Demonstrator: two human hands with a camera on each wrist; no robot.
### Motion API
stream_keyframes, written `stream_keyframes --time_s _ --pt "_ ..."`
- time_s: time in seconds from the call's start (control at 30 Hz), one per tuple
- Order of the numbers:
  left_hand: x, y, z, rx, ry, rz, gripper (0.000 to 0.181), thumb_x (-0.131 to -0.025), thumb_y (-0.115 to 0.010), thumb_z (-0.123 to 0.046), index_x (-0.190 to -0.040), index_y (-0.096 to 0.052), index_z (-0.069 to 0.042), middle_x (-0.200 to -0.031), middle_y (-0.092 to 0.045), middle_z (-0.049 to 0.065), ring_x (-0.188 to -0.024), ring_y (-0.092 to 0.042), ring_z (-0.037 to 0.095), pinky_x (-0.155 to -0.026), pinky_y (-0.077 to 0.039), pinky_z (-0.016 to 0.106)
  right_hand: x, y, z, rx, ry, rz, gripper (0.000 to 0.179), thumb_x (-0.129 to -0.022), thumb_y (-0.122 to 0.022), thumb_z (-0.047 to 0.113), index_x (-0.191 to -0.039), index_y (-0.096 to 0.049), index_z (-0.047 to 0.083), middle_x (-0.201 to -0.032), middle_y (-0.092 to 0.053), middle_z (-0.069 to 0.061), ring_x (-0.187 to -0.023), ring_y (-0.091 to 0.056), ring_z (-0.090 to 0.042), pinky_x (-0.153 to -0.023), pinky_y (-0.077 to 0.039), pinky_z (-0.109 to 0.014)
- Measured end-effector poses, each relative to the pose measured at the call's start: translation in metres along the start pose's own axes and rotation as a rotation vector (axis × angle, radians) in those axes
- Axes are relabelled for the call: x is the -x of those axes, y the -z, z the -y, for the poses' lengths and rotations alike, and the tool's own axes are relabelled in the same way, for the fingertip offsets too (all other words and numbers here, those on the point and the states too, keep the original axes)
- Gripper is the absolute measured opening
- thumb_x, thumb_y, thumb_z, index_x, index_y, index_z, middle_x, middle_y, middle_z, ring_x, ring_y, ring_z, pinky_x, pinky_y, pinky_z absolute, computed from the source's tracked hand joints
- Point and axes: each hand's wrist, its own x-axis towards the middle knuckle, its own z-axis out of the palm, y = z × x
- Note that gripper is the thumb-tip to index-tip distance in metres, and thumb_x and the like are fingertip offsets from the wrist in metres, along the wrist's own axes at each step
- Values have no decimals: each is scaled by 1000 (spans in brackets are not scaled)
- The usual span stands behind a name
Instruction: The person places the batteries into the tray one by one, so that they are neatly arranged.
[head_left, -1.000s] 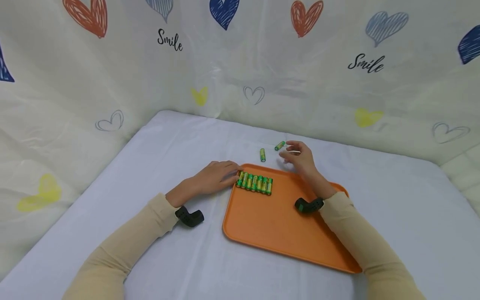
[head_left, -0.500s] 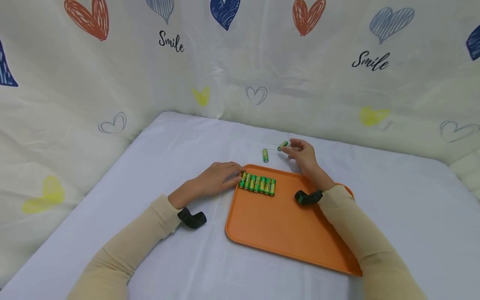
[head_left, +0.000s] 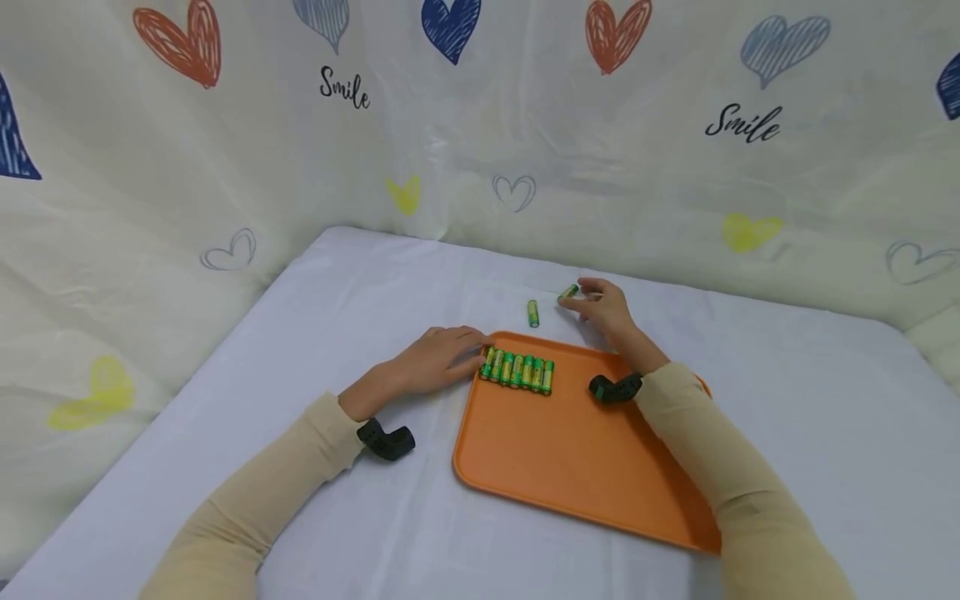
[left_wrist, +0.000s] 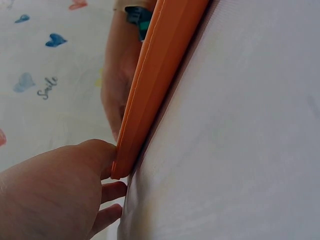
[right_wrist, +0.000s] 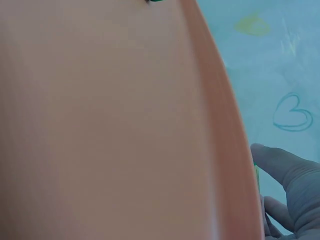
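Note:
Several green and yellow batteries (head_left: pixel 517 369) lie side by side in a row at the far left of an orange tray (head_left: pixel 570 450). My left hand (head_left: pixel 431 360) rests at the tray's far left corner, fingers extended, the thumb at the rim beside the row. In the left wrist view the tray's outer wall (left_wrist: pixel 150 90) hides the row. Beyond the tray, my right hand (head_left: pixel 606 310) pinches a battery (head_left: pixel 569 291) between thumb and fingers. A second loose battery (head_left: pixel 533 313) lies on the cloth to its left. Most of the right hand (right_wrist: pixel 300 190) is cropped in its wrist view.
A white cloth (head_left: pixel 337 533) covers the table. Behind it hangs a pale curtain (head_left: pixel 622 175) printed with hearts and words. The right forearm (head_left: pixel 720 450) crosses over the tray's right side. Black bands sit on both wrists.
My right hand has moved its thumb and fingers onto the farther loose battery, which was beside the fingertips before. The left hand stays at the tray corner. The head view has shifted slightly.

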Motion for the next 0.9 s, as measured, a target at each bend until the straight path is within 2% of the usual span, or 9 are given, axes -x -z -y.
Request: stream_keyframes --time_s 0.2,0.4,0.6,0.9 --pt "1 0 0 3 -2 -17 42 -105 -44 -36 -140 -52 -14 -140 -53 5 -133 -46 21 -107 -35 48 -3 -1 4 56 3 -4 63 -91 -70 24 -145 -44 5 -147 -42 -16 -69 -49 -10 -65 -43 -23" --pt "1 -2 1 0 1 -8 43 -105 -43 -37 -141 -51 -15 -141 -52 4 -134 -45 20 -107 -34 47 -5 -3 3 65 -31 -13 62 -89 -72 21 -142 -46 4 -141 -46 -15 -82 -48 -15 -63 -43 -19" --pt "1 -2 0 11 -7 -11 42 -105 -44 -37 -140 -52 -15 -140 -53 3 -133 -46 19 -106 -34 47 -3 -1 0 62 -24 -17 62 -88 -73 21 -142 -46 3 -139 -47 -15 -93 -46 -17 -65 -43 -18" --pt "0 -1 1 2 -3 -1 42 -105 -44 -37 -140 -52 -15 -140 -53 3 -133 -46 19 -107 -34 47 -4 0 -5 45 -21 -22 62 -87 -75 24 -140 -48 4 -133 -50 -14 -80 -50 -12 -65 -45 -20"
